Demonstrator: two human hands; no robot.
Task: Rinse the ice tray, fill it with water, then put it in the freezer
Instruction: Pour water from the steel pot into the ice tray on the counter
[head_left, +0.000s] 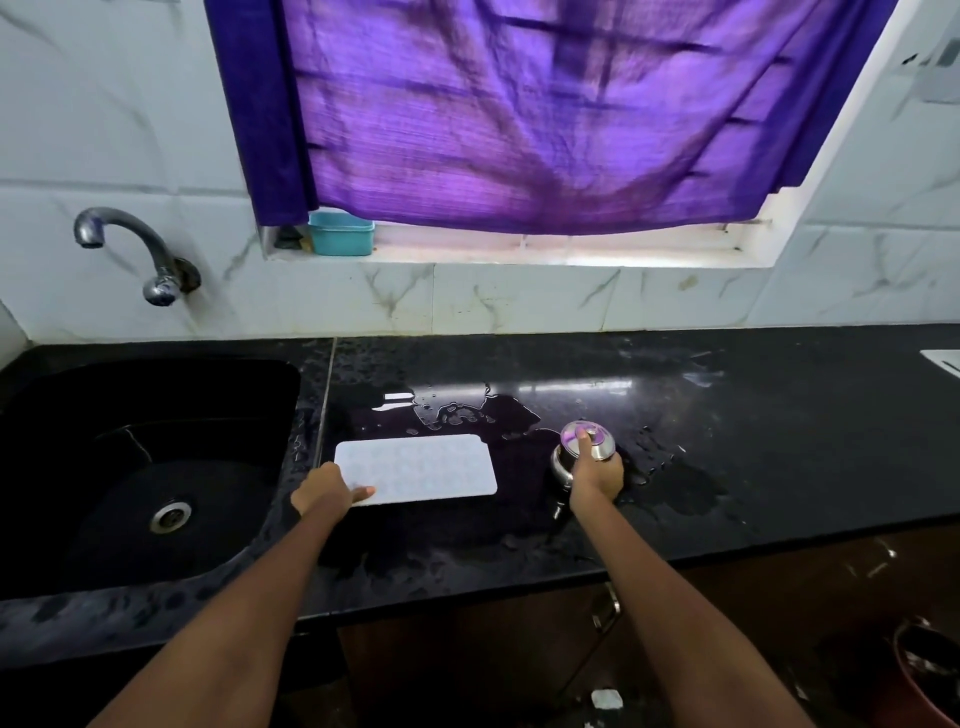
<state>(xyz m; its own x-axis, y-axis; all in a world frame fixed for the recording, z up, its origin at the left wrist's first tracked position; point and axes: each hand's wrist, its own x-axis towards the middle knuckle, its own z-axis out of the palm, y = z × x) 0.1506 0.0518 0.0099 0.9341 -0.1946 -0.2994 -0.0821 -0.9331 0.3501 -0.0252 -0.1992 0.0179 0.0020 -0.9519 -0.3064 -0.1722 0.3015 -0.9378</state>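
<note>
A white ice tray (421, 467) lies flat on the wet black counter (753, 415), just right of the sink. My left hand (327, 491) holds its near left corner, thumb on top of the tray's edge. To the right of the tray stands a small steel cup (584, 441), and my right hand (597, 470) grips it from the near side, with the thumb reaching over its rim. Whether the tray's cells hold water I cannot make out.
A black sink (104, 467) with a steel drain (170, 516) is at the left, a curved tap (124, 244) on the tiled wall above it. Puddles cover the counter behind the tray. A teal tub (340, 234) sits on the window sill under a purple curtain (519, 104).
</note>
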